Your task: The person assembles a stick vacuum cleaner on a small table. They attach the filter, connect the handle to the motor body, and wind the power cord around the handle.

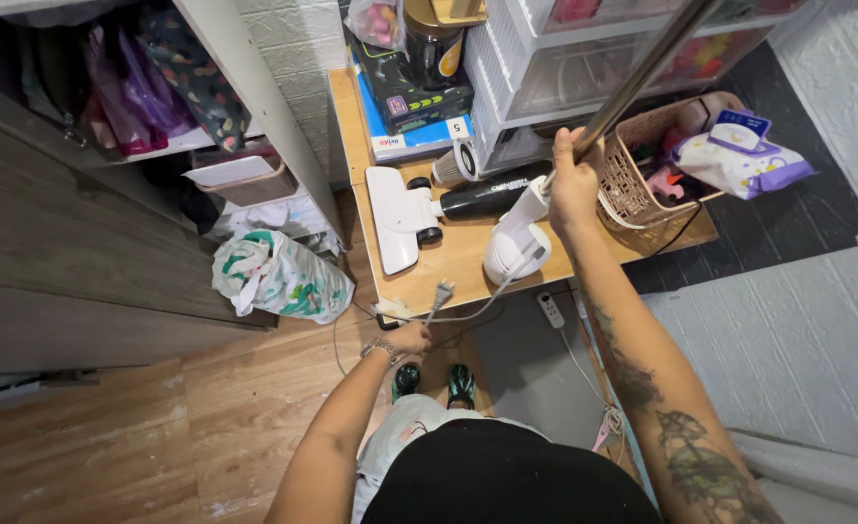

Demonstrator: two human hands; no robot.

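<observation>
The right hand (573, 184) is closed around a long silver metal pole (643, 78) that rises out of the top of the picture, its lower end meeting a white rounded appliance body (514, 247) that stands on the wooden table (448, 267). The left hand (412, 338), lower down by the table's front edge, pinches the grey cord (473, 312) just below its two-pin plug (442, 291) (the prongs point up and away from the fingers). On the table beside the white body lie a white floor-brush head (393, 215) and a black cylinder (492, 194), with a woven basket (633, 189) just right of the gripping hand.
</observation>
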